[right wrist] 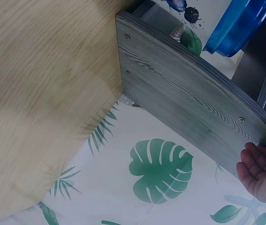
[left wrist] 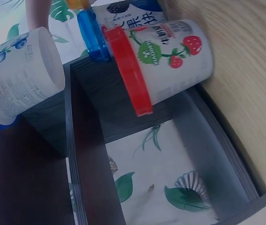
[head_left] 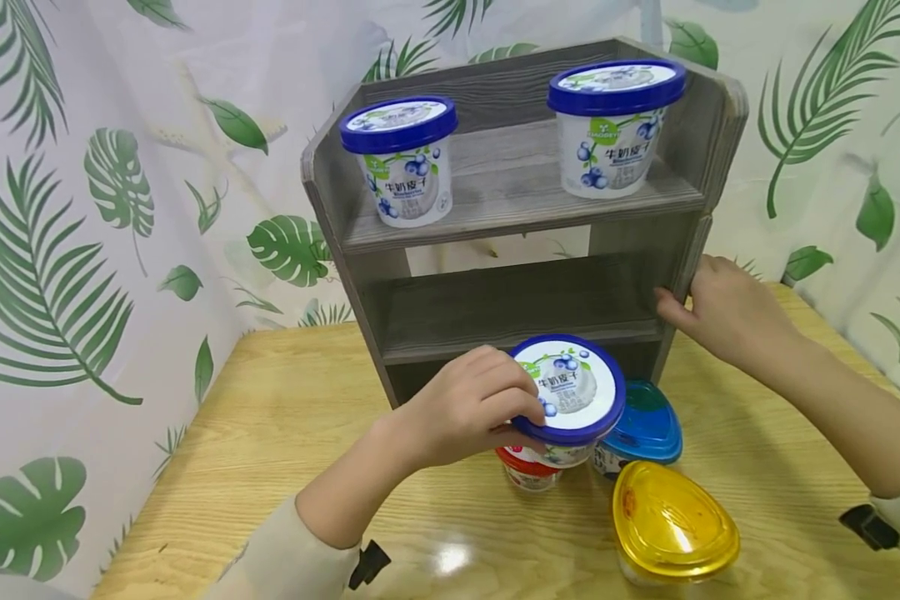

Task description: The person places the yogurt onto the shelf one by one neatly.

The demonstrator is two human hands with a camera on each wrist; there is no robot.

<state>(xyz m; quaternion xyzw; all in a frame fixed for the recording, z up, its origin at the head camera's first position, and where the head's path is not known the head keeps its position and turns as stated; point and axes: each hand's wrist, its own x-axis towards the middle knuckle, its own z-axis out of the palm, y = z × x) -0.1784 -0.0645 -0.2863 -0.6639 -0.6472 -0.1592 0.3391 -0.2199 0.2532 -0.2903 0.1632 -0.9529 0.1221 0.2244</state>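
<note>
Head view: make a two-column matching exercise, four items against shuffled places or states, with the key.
1. Tub with glossy yellow rounded-triangular lid
2. Left hand
3. Strawberry-printed white tub with red lid
4. Right hand

A. Holding a white round tub with dark-blue lid
B. Partly hidden by the held tub
C. At the right side of the grey wooden shelf
D. On the pale wooden table, nearest the camera

Pairs: 1-D; 2-A; 3-B; 4-C

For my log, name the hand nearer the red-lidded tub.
Left. The left hand is close above the red-lidded tub; the right hand is farther off, gripping the right side of the shelf.
</note>
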